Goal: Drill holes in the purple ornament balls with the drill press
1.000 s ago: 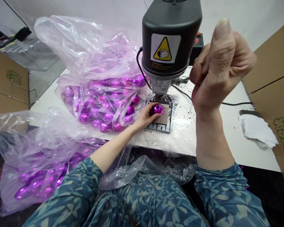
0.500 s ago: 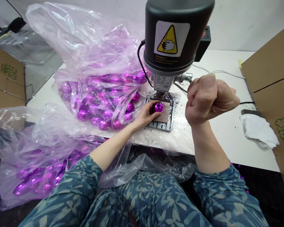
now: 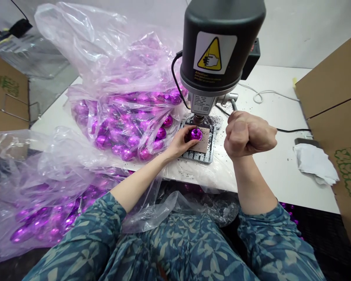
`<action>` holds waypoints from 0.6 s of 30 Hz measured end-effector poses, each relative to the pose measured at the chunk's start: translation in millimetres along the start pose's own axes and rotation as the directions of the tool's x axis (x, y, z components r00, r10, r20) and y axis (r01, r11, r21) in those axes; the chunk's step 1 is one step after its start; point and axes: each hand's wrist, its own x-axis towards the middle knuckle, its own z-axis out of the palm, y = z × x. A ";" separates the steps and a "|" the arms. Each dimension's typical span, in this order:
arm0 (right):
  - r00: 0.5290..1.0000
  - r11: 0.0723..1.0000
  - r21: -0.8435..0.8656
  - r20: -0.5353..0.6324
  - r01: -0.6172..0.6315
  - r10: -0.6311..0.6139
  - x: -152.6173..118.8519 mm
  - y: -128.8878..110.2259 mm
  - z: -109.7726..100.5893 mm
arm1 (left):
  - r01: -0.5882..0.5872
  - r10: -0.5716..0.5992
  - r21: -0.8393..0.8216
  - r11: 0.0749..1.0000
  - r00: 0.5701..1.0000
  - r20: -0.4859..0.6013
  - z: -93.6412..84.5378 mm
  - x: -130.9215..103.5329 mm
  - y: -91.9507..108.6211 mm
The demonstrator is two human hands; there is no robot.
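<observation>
1. Left hand [image 3: 179,143] curves thumb and fingers in a partly closed pinch on a faceted purple ball [image 3: 196,134]; the ball's left side is hidden by the fingers; a small dark spot shows on its top.
2. Right hand [image 3: 248,134] is closed in a fist round a metal lever [image 3: 234,104]; only the lever's upper part shows, its lower end lost inside the grip.
3. The ball sits on a tan board [image 3: 204,145] over a slotted metal base [image 3: 206,159], below the black-topped machine [image 3: 222,47]; the machine's top is cut off by the upper edge; the tool tip is hard to make out.
4. Dark crumbs [image 3: 219,125] lie about the base on the white bench [image 3: 280,175]; whitish clear plastic blurs the outlines of many purple balls [image 3: 128,132] at the left, too crowded to count.
5. A folded white cloth [image 3: 315,163] partly covers a dark object [image 3: 307,142] I cannot identify; the cardboard box [image 3: 339,97] beside it runs out of view.
</observation>
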 end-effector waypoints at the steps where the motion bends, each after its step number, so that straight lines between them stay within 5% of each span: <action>1: 1.000 1.000 0.001 0.007 0.006 -0.006 -0.4 0.4 -0.5 | 0.002 -0.002 -0.002 1.000 1.000 0.002 -0.1 -0.2 -0.2; 8: 0.995 0.996 0.053 0.066 0.076 -0.079 -6.6 -2.0 -4.3 | 0.014 -0.014 -0.027 1.000 1.000 0.008 0.9 1.3 -1.5; 13: 0.985 0.986 -0.024 -0.051 -0.167 0.166 28.7 -5.5 8.6 | 0.103 -0.107 -0.059 0.993 0.991 -0.084 6.8 -0.8 9.8; 16: 0.928 0.929 -0.020 -0.053 -0.370 0.369 56.3 -2.5 17.2 | 0.171 -0.168 0.000 0.985 0.969 -0.181 2.5 -20.2 32.2; 18: 0.901 0.902 0.010 -0.058 -0.431 0.431 65.9 0.6 20.1 | 0.177 -0.175 0.025 0.984 0.982 -0.075 -4.3 -44.2 50.1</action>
